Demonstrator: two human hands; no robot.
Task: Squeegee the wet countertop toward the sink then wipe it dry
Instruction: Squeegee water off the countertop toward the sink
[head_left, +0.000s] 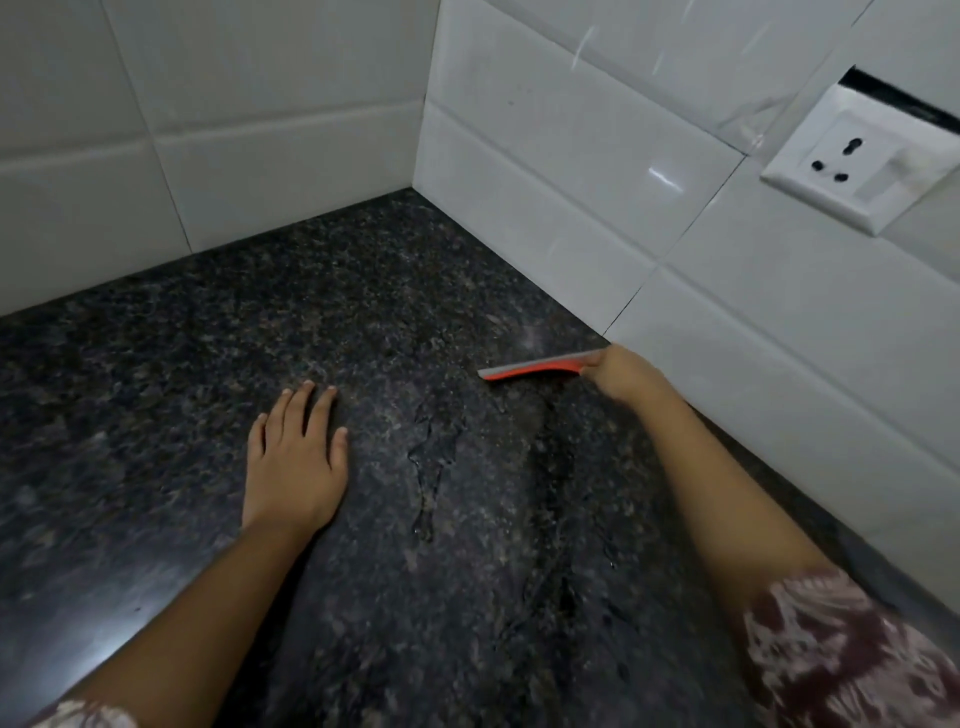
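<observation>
The dark speckled granite countertop (218, 332) runs into a tiled corner and carries streaks of water (431, 457) down its middle. A small squeegee (535, 368) with an orange body and a grey blade lies on the stone close to the right-hand wall. My right hand (621, 376) grips its right end, blade edge down on the counter. My left hand (296, 457) rests flat on the countertop with straight spread fingers, to the left of the wet streaks. No sink is in view.
White wall tiles (571, 156) close the counter at the back and on the right. A white wall socket (857, 156) sits on the right wall above the counter. The counter's front edge (78, 660) runs at lower left.
</observation>
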